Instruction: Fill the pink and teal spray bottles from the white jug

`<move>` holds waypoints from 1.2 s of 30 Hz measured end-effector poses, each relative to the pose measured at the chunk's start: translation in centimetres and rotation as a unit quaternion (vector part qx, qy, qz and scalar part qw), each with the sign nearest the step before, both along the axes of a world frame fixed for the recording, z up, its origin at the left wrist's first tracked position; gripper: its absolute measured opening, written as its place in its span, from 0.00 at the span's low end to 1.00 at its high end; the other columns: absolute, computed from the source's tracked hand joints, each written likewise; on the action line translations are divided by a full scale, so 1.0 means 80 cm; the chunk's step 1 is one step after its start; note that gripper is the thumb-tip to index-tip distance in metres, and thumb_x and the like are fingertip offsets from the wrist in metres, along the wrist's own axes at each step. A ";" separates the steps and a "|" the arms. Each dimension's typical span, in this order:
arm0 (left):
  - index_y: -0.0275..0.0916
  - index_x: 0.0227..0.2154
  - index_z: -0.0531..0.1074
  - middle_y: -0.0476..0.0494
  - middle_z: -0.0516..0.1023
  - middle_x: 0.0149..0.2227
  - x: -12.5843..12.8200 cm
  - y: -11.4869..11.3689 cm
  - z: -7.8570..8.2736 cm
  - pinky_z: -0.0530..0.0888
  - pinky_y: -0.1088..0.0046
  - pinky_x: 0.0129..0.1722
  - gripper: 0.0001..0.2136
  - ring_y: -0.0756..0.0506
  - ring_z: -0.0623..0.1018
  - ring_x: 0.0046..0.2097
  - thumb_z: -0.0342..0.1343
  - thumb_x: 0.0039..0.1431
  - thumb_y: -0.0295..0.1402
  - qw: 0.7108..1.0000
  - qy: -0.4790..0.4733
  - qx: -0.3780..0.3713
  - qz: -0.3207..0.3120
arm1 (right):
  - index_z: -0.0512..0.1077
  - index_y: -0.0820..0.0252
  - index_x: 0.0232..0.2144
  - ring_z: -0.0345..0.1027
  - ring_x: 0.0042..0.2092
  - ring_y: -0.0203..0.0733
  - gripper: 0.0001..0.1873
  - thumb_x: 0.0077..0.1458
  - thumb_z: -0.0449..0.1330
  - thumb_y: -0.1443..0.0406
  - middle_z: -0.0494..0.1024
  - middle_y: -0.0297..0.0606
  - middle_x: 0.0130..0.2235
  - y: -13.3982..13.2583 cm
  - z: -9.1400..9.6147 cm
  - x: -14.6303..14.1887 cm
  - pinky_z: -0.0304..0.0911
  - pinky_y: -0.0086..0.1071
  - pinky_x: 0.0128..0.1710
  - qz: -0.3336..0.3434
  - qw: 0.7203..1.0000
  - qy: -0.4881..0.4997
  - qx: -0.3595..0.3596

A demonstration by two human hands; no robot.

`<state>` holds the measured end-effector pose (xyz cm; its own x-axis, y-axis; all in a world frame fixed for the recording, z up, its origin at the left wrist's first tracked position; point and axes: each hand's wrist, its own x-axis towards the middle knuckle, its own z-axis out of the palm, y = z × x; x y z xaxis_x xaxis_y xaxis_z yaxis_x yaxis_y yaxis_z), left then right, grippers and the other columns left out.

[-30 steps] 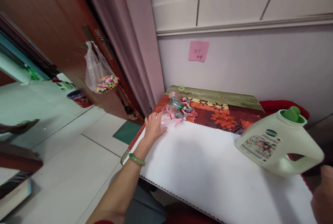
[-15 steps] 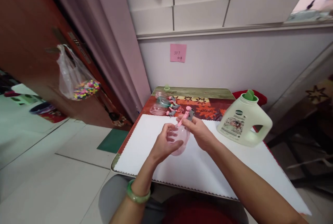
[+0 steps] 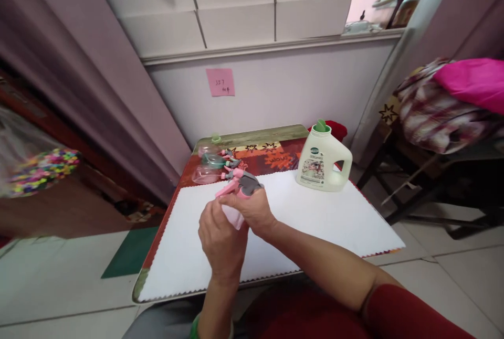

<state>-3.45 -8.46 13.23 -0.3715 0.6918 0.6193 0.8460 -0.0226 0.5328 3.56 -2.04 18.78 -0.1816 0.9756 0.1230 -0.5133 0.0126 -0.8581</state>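
Note:
Both hands hold one pink spray bottle (image 3: 235,216) with a pink and grey trigger head, above the white sheet (image 3: 315,226). My left hand (image 3: 220,242) is closed around the clear pink body and hides much of it. My right hand (image 3: 255,212) grips the bottle around its neck, just below the trigger head (image 3: 246,183). Behind them, several more spray bottles lie on their sides at the table's far left, among them a pink one (image 3: 207,175) and a green one (image 3: 214,160).
A pale green detergent jug (image 3: 325,163) with a green spout stands at the sheet's right. A small green cap (image 3: 216,139) sits at the table's back edge. On the wall is a pink note (image 3: 220,82). A bag of colourful pieces (image 3: 45,171) hangs at left.
My left hand, loosely beside the bottle before, has closed around its body. The trigger head has turned, its pink lever now pointing left. The camera view has swung to the right.

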 end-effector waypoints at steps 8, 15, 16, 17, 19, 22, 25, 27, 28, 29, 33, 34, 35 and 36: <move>0.44 0.59 0.62 0.36 0.73 0.53 -0.021 -0.007 0.023 0.75 0.52 0.50 0.42 0.34 0.77 0.52 0.71 0.38 0.36 0.906 -0.291 -0.164 -0.261 | 0.75 0.56 0.37 0.76 0.38 0.42 0.23 0.39 0.76 0.57 0.81 0.31 0.32 0.018 0.003 0.057 0.70 0.39 0.45 0.273 0.958 -0.082 0.037; 0.38 0.51 0.73 0.32 0.77 0.48 -0.027 -0.004 0.019 0.76 0.53 0.45 0.34 0.33 0.78 0.49 0.63 0.47 0.57 0.703 -0.562 -0.199 -0.387 | 0.73 0.59 0.26 0.77 0.34 0.45 0.25 0.38 0.75 0.47 0.79 0.35 0.26 0.039 0.011 0.063 0.72 0.39 0.40 0.311 0.949 -0.045 0.038; 0.39 0.54 0.71 0.33 0.77 0.47 -0.024 -0.005 0.017 0.76 0.54 0.46 0.34 0.34 0.78 0.48 0.60 0.51 0.58 0.744 -0.547 -0.174 -0.341 | 0.74 0.60 0.26 0.76 0.33 0.43 0.24 0.40 0.74 0.47 0.79 0.35 0.26 0.039 0.010 0.059 0.71 0.37 0.38 0.269 0.961 -0.052 0.031; 0.39 0.57 0.68 0.34 0.76 0.48 -0.020 -0.007 0.015 0.76 0.53 0.47 0.36 0.35 0.78 0.48 0.59 0.52 0.59 0.797 -0.510 -0.141 -0.290 | 0.75 0.60 0.26 0.75 0.32 0.42 0.24 0.42 0.74 0.48 0.79 0.35 0.27 0.039 0.009 0.054 0.70 0.36 0.38 0.219 0.974 -0.060 0.024; 0.40 0.61 0.62 0.33 0.74 0.52 -0.010 -0.009 0.012 0.73 0.50 0.52 0.45 0.33 0.76 0.53 0.66 0.44 0.59 0.901 -0.374 -0.083 -0.202 | 0.76 0.61 0.27 0.76 0.33 0.41 0.23 0.42 0.73 0.48 0.79 0.36 0.28 0.037 0.006 0.043 0.69 0.34 0.37 0.111 0.991 -0.073 0.004; 0.38 0.60 0.62 0.27 0.71 0.57 0.002 -0.006 0.011 0.67 0.44 0.59 0.51 0.28 0.70 0.61 0.75 0.33 0.52 0.979 -0.158 -0.031 -0.129 | 0.76 0.60 0.31 0.75 0.34 0.42 0.22 0.43 0.73 0.49 0.79 0.35 0.30 0.027 0.006 0.030 0.69 0.34 0.36 -0.003 0.996 -0.087 -0.005; 0.38 0.59 0.65 0.28 0.72 0.57 -0.002 0.001 0.014 0.67 0.45 0.60 0.41 0.28 0.71 0.61 0.72 0.42 0.47 0.985 -0.128 -0.003 -0.112 | 0.76 0.59 0.31 0.73 0.31 0.40 0.22 0.45 0.72 0.48 0.79 0.35 0.29 0.021 0.011 0.030 0.69 0.34 0.36 0.012 0.996 -0.092 0.001; 0.40 0.60 0.65 0.31 0.73 0.56 -0.015 0.005 0.015 0.70 0.48 0.58 0.41 0.30 0.73 0.58 0.73 0.42 0.45 0.959 -0.216 -0.059 -0.173 | 0.76 0.60 0.29 0.73 0.31 0.39 0.23 0.45 0.71 0.46 0.80 0.36 0.29 0.024 0.013 0.040 0.69 0.34 0.36 0.097 0.991 -0.089 0.007; 0.41 0.59 0.66 0.33 0.75 0.54 -0.023 0.007 0.015 0.72 0.49 0.56 0.41 0.31 0.75 0.56 0.73 0.41 0.46 0.922 -0.292 -0.115 -0.228 | 0.76 0.60 0.29 0.74 0.32 0.39 0.24 0.46 0.71 0.46 0.80 0.37 0.29 0.028 0.014 0.048 0.69 0.34 0.37 0.162 0.983 -0.087 0.015; 0.40 0.59 0.67 0.33 0.77 0.52 -0.031 0.006 0.014 0.73 0.51 0.53 0.41 0.31 0.77 0.53 0.73 0.40 0.47 0.855 -0.370 -0.188 -0.310 | 0.76 0.60 0.29 0.75 0.33 0.40 0.25 0.45 0.71 0.45 0.81 0.38 0.30 0.034 0.014 0.056 0.70 0.34 0.38 0.230 0.969 -0.081 0.026; 0.40 0.61 0.67 0.31 0.80 0.48 -0.048 -0.016 -0.007 0.78 0.57 0.39 0.47 0.32 0.82 0.43 0.66 0.40 0.61 0.504 -0.573 -0.339 -0.550 | 0.71 0.60 0.27 0.78 0.37 0.43 0.30 0.42 0.70 0.40 0.78 0.34 0.28 0.068 0.019 0.083 0.74 0.40 0.41 0.400 0.915 0.035 0.028; 0.41 0.61 0.67 0.31 0.81 0.48 -0.049 -0.026 -0.014 0.78 0.58 0.37 0.47 0.33 0.83 0.41 0.65 0.40 0.63 0.463 -0.590 -0.349 -0.561 | 0.69 0.58 0.27 0.77 0.34 0.40 0.30 0.44 0.69 0.39 0.74 0.30 0.25 0.080 0.023 0.087 0.74 0.38 0.39 0.395 0.916 0.077 0.014; 0.41 0.60 0.69 0.31 0.81 0.47 -0.050 -0.036 -0.021 0.78 0.59 0.35 0.46 0.33 0.83 0.40 0.64 0.40 0.64 0.462 -0.596 -0.353 -0.554 | 0.66 0.58 0.26 0.74 0.30 0.36 0.29 0.47 0.68 0.40 0.70 0.26 0.23 0.093 0.027 0.090 0.74 0.35 0.35 0.376 0.920 0.111 -0.007; 0.41 0.58 0.72 0.31 0.82 0.46 -0.051 -0.046 -0.026 0.78 0.58 0.36 0.45 0.33 0.83 0.40 0.64 0.40 0.64 0.491 -0.595 -0.349 -0.532 | 0.65 0.57 0.26 0.68 0.26 0.31 0.27 0.51 0.67 0.42 0.66 0.23 0.21 0.107 0.032 0.092 0.72 0.29 0.30 0.344 0.929 0.134 -0.034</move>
<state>-7.55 -12.14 11.16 0.6191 0.7756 -0.1232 -0.3675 0.4247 0.8274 10.95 6.54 21.31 -0.7371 0.6465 0.1966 -0.5748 -0.4469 -0.6855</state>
